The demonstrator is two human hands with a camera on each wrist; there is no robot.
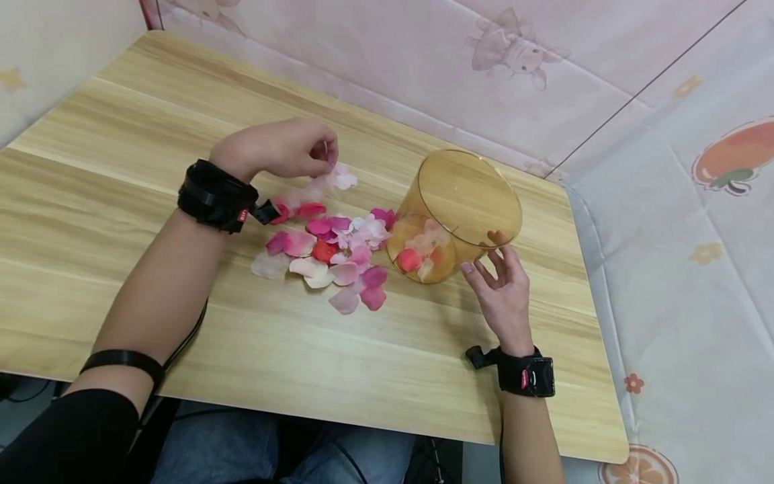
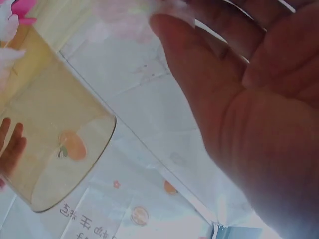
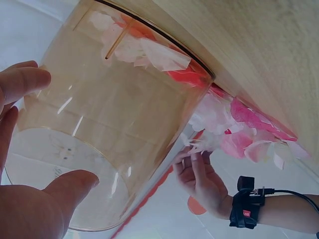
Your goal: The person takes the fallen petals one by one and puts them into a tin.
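Observation:
A clear amber cylinder container (image 1: 468,195) lies tilted on the wooden table (image 1: 109,154), its mouth down and to the left with several petals (image 1: 417,257) inside. My right hand (image 1: 484,254) holds its raised base, thumb (image 3: 70,184) on one side and fingers (image 3: 22,79) on the other. A loose pile of pink, red and white fabric petals (image 1: 338,252) lies left of the mouth. My left hand (image 1: 326,156) hovers over the pile's far end and pinches a pale pink petal (image 1: 341,178). The left wrist view shows mostly my palm and the container (image 2: 55,134).
A pink patterned cloth (image 1: 544,60) hangs behind the table and covers the floor to the right (image 1: 695,269). Bare wood stretches to the left and along the near edge (image 1: 332,410). Both wrists wear black camera bands.

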